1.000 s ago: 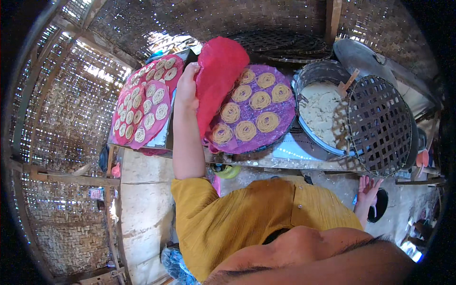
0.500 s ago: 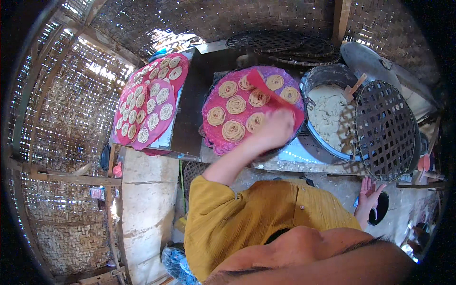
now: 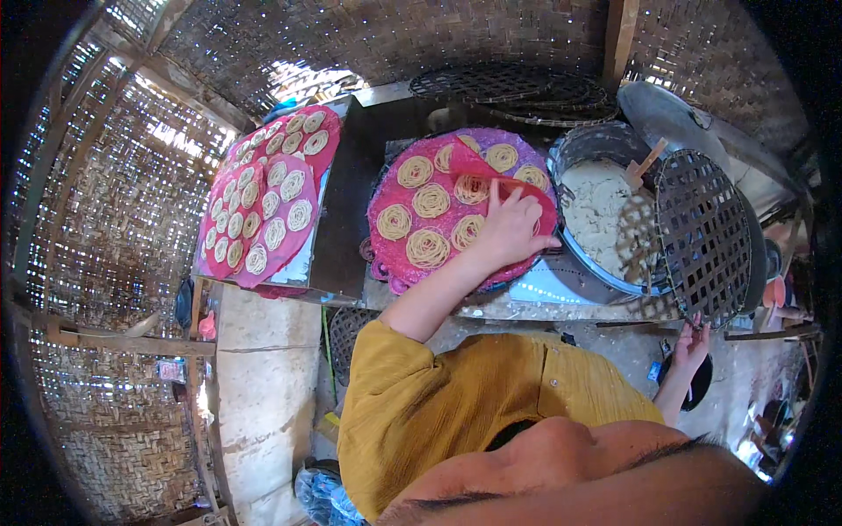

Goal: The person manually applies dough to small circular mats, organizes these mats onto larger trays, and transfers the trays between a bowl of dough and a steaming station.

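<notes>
A round tray covered by a pink cloth carries several spiral noodle coils. My left hand lies flat on the right side of it, fingers apart, pressing a red cloth fold that partly covers the coils. Down at the right, my right hand hangs with fingers apart, just below the lower rim of a dark woven lattice tray. I cannot tell whether it touches that rim.
A metal bowl of white dough with a wooden stick stands beside the lattice tray. More pink trays of coils lean at the left by a dark metal box. Spare lattice trays lie behind. Woven bamboo walls surround everything.
My left hand brought the red cloth from upright at the tray's left edge down across the coils. It now rests flat on the tray's right side. The right hand stayed put.
</notes>
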`<control>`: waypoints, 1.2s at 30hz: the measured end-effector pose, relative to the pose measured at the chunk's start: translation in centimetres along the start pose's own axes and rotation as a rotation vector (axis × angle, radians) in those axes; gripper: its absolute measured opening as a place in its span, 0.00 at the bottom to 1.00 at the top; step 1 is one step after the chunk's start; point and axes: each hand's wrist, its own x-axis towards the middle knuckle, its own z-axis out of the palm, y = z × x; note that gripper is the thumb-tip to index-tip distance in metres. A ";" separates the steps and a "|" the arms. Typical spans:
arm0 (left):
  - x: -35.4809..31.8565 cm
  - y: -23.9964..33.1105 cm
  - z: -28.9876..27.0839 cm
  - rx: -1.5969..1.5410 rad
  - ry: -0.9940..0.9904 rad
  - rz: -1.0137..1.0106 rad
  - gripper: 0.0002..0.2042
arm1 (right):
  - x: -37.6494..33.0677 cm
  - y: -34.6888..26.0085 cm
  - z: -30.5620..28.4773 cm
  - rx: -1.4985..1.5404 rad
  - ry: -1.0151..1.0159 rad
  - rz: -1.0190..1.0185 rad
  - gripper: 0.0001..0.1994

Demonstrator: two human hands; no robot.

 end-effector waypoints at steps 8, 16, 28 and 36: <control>3.6 -2.0 3.3 -0.343 -0.151 0.235 0.20 | 0.7 -0.6 -1.2 -0.128 -0.052 -0.063 0.10; -0.2 -0.9 2.1 -0.127 -0.062 0.013 0.18 | -4.6 -2.6 2.2 -0.198 -0.138 -0.278 0.12; 0.8 1.7 0.4 0.115 -0.134 -0.008 0.13 | -9.6 -2.8 6.3 -0.249 -0.159 -0.410 0.13; 0.8 1.8 1.0 0.185 -0.030 -0.030 0.11 | -12.5 -4.2 7.0 -0.357 -0.174 -0.326 0.21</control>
